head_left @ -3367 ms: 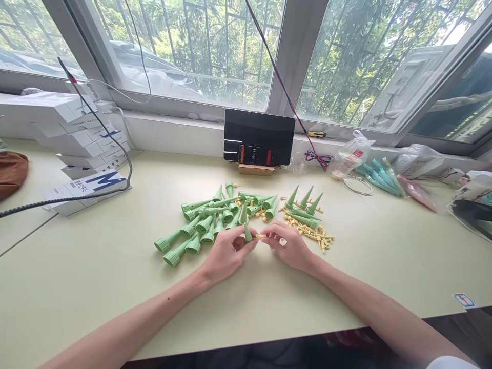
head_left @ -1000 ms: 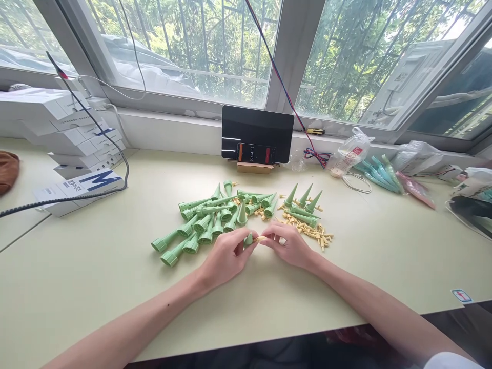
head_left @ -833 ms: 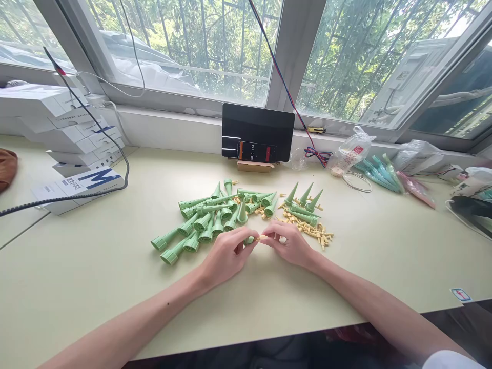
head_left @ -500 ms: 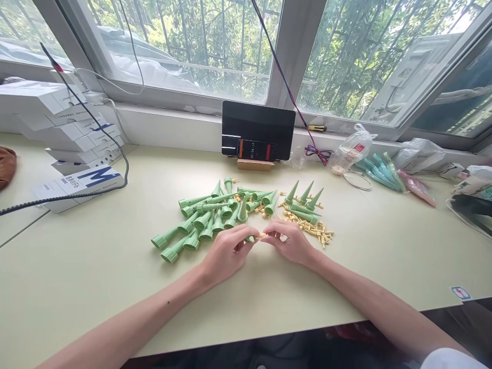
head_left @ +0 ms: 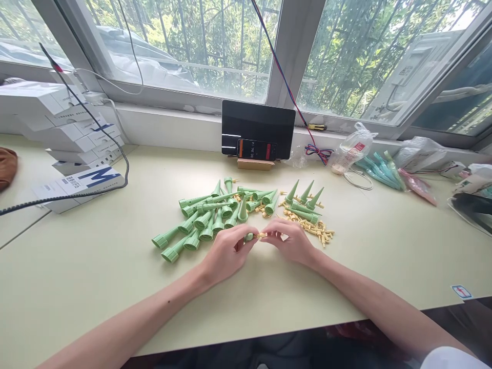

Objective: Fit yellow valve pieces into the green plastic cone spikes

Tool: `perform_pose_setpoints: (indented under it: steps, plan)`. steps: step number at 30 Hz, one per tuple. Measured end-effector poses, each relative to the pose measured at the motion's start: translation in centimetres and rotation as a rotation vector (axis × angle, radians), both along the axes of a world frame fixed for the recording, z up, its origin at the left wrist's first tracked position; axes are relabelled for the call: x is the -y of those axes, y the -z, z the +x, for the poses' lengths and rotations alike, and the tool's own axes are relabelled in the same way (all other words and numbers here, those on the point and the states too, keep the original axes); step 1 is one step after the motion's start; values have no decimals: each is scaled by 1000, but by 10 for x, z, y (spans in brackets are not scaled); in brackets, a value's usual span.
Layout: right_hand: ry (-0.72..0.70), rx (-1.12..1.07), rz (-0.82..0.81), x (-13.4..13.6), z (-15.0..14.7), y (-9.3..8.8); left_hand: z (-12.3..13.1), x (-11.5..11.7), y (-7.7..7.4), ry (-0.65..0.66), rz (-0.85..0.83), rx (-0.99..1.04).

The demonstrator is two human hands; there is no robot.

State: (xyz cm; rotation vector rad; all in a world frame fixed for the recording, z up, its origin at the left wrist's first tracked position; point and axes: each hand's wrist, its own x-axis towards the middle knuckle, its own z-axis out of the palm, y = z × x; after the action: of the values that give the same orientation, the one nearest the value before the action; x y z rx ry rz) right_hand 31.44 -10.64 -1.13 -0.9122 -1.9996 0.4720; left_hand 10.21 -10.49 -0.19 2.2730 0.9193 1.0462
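Thumb and fingers of a person's left hand (head_left: 227,251) close on one green cone (head_left: 249,237) over the desk (head_left: 269,302); the right hand (head_left: 292,243) pinches one yellow peg (head_left: 263,235) beside it, though from here I cannot tell whether the two touch. Seconds earlier that cone rose point-up from the grip; now it is tipped, only a short end showing. Just beyond the right hand, yellow pegs (head_left: 322,233) lie too jumbled to count, before two fallen cones (head_left: 306,216) and three standing cones (head_left: 292,193). A cone heap (head_left: 202,221) sprawls opposite, overlapped past counting. Farther back, one phone (head_left: 255,150) leans before one tablet (head_left: 258,124).
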Motion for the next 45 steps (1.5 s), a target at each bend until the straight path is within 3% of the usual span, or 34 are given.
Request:
perform_pose_setpoints:
  steps: [18, 27, 45]
  plan:
    - [-32, 108, -31, -1, -1, -2, 0, 0, -1, 75, -7, 54]
    - [-39, 27, -88, -1, -1, -3, 2, 0, -1, 11, 14, 50]
    - [-40, 84, -78, -2, -1, 2, 1, -1, 1, 19, 8, 26]
